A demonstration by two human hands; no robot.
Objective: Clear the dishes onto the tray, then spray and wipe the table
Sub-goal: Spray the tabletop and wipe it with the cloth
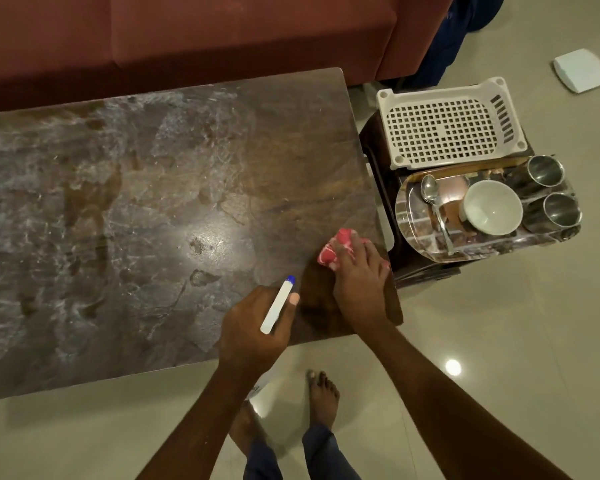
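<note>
Dishes done: bowl (492, 207), spoon (433, 202) and two steel cups (551, 188) sit on the tray (399, 216), right of frame, off the table (153, 188). We're in the wipe step.

Right hand (357, 282) is on the red cloth (335, 251), fingers spread over it and pressing down. That reads as a flat press, not a clenched hold. The cloth is at the table's lower-right corner, near the right edge.

Left hand (253, 330) is wrapped round the spray bottle (278, 306). The blue nozzle points up-right, and the bottle body hangs below the near table edge, mostly hidden.

Key relation: the table's long axis runs left-right across the frame. The streaky wet film covers the centre and left, so all the work lies left and upper-left of the cloth. The patch right around the cloth looks drier and darker.

The right hand has the cloth but is the farther hand from the wet area. My read is that the next strokes need to run leftward along the long axis.

Risk: the left hand and bottle sit just beside the cloth on its left, right in the lane of a near-edge sweep. It needs to lift or back off first.
</note>
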